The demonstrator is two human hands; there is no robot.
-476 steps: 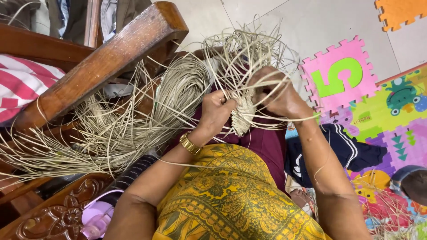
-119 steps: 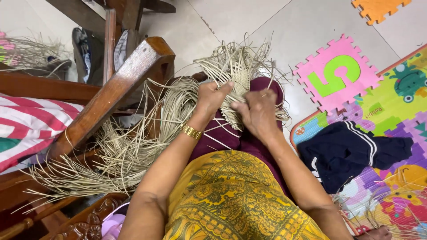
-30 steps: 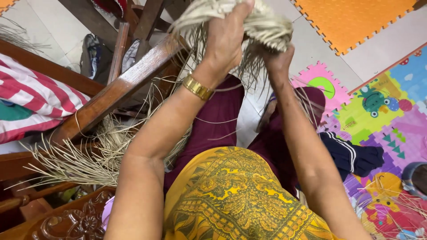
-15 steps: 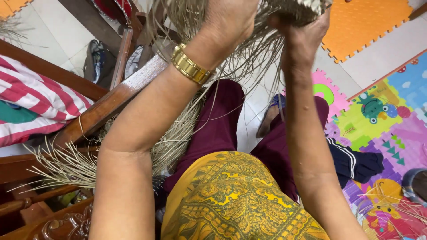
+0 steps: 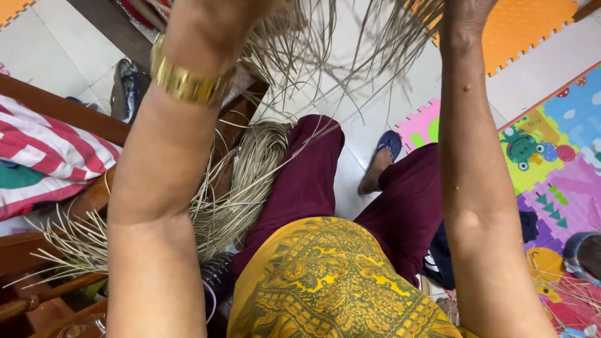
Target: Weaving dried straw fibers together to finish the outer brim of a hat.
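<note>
left hand (image 5: 206,19) | right hand (image 5: 463,15) | raised among straw strands (image 5: 325,44) | grip: cannot tell, cropped

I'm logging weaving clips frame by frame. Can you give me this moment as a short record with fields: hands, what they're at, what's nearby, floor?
left hand: raised out of the top of the view; only the forearm and gold bracelet show
right hand: raised at the top edge, among hanging straw strands
grip: cannot tell for either hand
nearby: bundle of straw beside the left leg; wooden furniture frame; red-and-white striped cushion
floor: pale tiles; colourful foam puzzle mats
</note>
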